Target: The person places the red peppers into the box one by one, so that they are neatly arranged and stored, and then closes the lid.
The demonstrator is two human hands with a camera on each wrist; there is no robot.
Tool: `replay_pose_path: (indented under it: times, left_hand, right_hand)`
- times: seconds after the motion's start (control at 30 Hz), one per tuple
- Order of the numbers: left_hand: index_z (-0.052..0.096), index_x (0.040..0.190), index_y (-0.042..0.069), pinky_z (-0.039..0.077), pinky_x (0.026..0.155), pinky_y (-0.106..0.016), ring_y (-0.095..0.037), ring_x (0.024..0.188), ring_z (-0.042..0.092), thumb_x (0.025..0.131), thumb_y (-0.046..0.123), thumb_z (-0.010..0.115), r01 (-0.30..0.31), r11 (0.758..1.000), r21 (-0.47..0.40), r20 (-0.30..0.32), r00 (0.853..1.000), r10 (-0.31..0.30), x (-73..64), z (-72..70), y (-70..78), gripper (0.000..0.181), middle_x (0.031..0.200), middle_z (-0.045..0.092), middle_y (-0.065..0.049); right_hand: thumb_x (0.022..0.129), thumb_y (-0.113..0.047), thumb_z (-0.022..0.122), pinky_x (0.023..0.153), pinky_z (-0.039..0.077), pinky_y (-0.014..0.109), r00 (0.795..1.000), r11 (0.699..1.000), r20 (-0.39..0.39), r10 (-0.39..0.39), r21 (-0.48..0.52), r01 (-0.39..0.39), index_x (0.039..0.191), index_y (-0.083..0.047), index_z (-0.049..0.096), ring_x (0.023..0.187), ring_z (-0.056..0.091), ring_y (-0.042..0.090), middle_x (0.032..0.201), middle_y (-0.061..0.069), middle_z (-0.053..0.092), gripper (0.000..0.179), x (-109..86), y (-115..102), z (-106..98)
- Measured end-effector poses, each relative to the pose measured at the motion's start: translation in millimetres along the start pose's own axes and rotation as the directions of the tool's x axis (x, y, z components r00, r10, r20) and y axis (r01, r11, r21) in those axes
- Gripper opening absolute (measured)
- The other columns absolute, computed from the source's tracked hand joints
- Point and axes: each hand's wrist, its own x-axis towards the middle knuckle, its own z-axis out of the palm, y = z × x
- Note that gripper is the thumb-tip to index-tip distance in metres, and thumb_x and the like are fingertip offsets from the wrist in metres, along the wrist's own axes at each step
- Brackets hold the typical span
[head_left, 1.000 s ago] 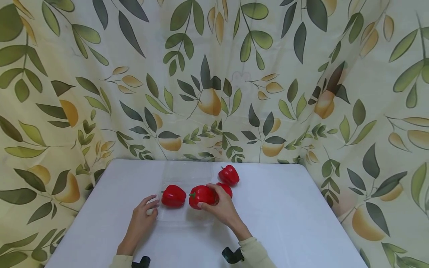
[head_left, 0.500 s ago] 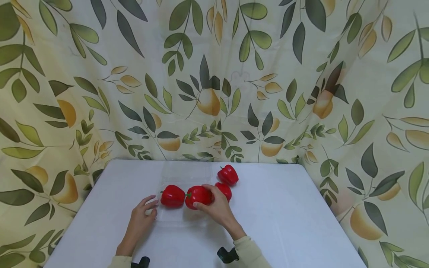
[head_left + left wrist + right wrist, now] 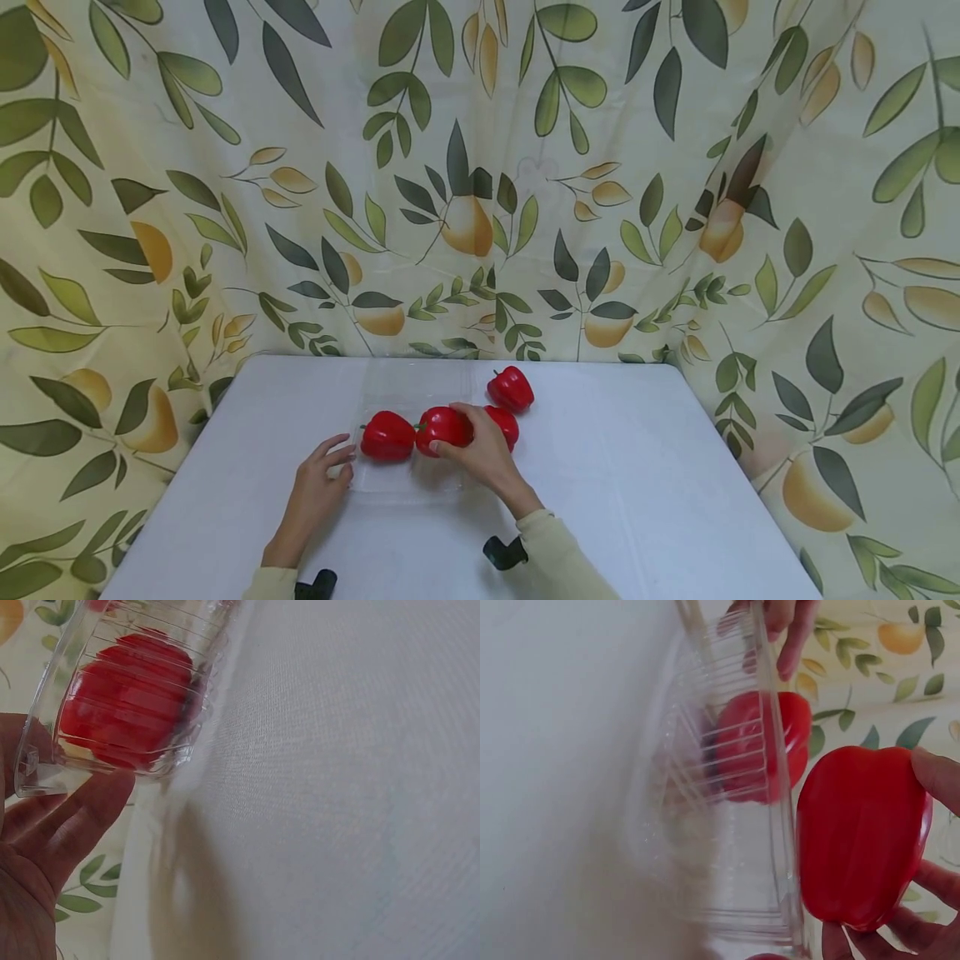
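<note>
My right hand (image 3: 483, 446) grips a red bell pepper (image 3: 444, 429), thumb at one side and fingers at the other. In the right wrist view this held pepper (image 3: 862, 836) is level with the rim of a clear plastic container (image 3: 780, 825). Another red bell pepper (image 3: 387, 436) lies in the left part of the container, also visible through its ribbed wall in the left wrist view. My left hand (image 3: 318, 492) rests at the container's left end, fingers loosely extended, fingertips against the plastic (image 3: 45, 761).
Two more red bell peppers stand on the white table (image 3: 637, 483): one (image 3: 512, 389) farther back, the other (image 3: 506, 427) partly hidden behind my right hand. The container's transparent lid (image 3: 420, 381) lies folded back toward the leaf-patterned cloth (image 3: 480, 208).
My right hand has moved left with the pepper, bringing it up beside the one in the container. The left hand has stayed at the container's left end.
</note>
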Motion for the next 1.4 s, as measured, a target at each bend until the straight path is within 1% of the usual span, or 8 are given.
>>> replay_pose_path:
  times: [0.13,0.33,0.5,0.63,0.77,1.03,1.2,1.4]
  left_hand:
    - [0.071,0.113,-0.003,0.061,0.077,-0.038,-0.029,0.1,0.071,0.084,-0.003,0.065,-0.014,1.0,0.003,-0.002,1.0,0.014,1.2,-0.8,0.8,0.029,0.123,0.067,-0.016]
    - [0.071,0.114,-0.001,0.06,0.081,-0.04,-0.029,0.101,0.071,0.085,-0.002,0.066,0.007,1.0,0.008,0.006,1.0,-0.007,2.1,0.5,0.5,0.03,0.122,0.068,-0.015]
    - [0.071,0.114,-0.001,0.061,0.08,-0.039,-0.028,0.101,0.071,0.084,-0.002,0.065,0.013,1.0,0.004,0.0,1.0,-0.013,0.4,0.2,0.5,0.03,0.122,0.068,-0.015]
    - [0.071,0.113,0.0,0.062,0.078,-0.035,-0.029,0.101,0.071,0.084,-0.002,0.066,0.015,1.0,-0.002,-0.001,1.0,-0.015,-0.5,1.1,0.8,0.03,0.12,0.07,-0.015]
    - [0.072,0.113,0.001,0.062,0.074,-0.029,-0.029,0.101,0.071,0.085,-0.001,0.066,0.003,1.0,-0.006,-0.001,1.0,-0.003,0.7,2.1,1.1,0.029,0.121,0.069,-0.015]
    - [0.072,0.113,0.001,0.061,0.074,-0.025,-0.028,0.102,0.071,0.085,-0.001,0.066,0.015,1.0,-0.003,-0.008,1.0,-0.015,-0.4,1.8,-1.5,0.028,0.126,0.066,-0.014]
    - [0.071,0.114,0.001,0.062,0.076,-0.03,-0.029,0.102,0.071,0.085,-0.001,0.067,0.037,0.999,-0.013,0.014,0.999,-0.037,-2.6,2.9,-3.5,0.029,0.126,0.066,-0.015]
    - [0.071,0.115,0.002,0.062,0.078,-0.034,-0.03,0.103,0.071,0.087,0.001,0.066,0.043,0.999,-0.016,0.005,0.999,-0.042,-2.5,0.5,-0.8,0.029,0.124,0.068,-0.014]
  right_hand:
    - [0.069,-0.037,0.086,0.085,0.061,0.043,1.0,1.0,-0.004,0.008,-0.021,-0.008,0.14,-0.025,0.049,0.126,0.051,0.026,0.137,-0.001,0.054,0.081,2.4,2,1]
    - [0.069,-0.036,0.086,0.084,0.061,0.045,1.0,0.999,0.004,0.011,-0.044,-0.011,0.139,-0.024,0.05,0.126,0.051,0.027,0.137,0.001,0.054,0.079,7.2,4,4]
    - [0.069,-0.037,0.086,0.084,0.061,0.044,1.0,0.998,0.015,0.006,-0.058,-0.005,0.139,-0.023,0.05,0.125,0.052,0.027,0.136,0.002,0.055,0.08,8.8,4,8]
    - [0.069,-0.035,0.086,0.083,0.061,0.044,1.0,0.997,0.014,0.005,-0.075,-0.004,0.138,-0.024,0.051,0.124,0.052,0.027,0.135,0.002,0.055,0.078,8.8,4,8]
    - [0.068,-0.032,0.087,0.083,0.061,0.045,1.0,0.995,-0.016,0.014,-0.102,-0.015,0.137,-0.024,0.052,0.124,0.052,0.028,0.135,0.003,0.055,0.078,10.5,5,8]
    - [0.068,-0.03,0.087,0.083,0.061,0.046,0.999,0.995,-0.024,0.027,-0.096,-0.03,0.138,-0.022,0.051,0.125,0.052,0.029,0.135,0.005,0.054,0.079,12.3,5,13]
    - [0.068,-0.029,0.088,0.083,0.061,0.047,0.999,0.994,-0.01,0.043,-0.099,-0.043,0.137,-0.022,0.051,0.125,0.051,0.029,0.135,0.006,0.054,0.079,9.4,6,16]
    - [0.069,-0.029,0.087,0.083,0.06,0.049,0.999,0.993,-0.016,0.036,-0.11,-0.038,0.138,-0.021,0.051,0.126,0.05,0.031,0.136,0.008,0.054,0.078,8.7,5,18]
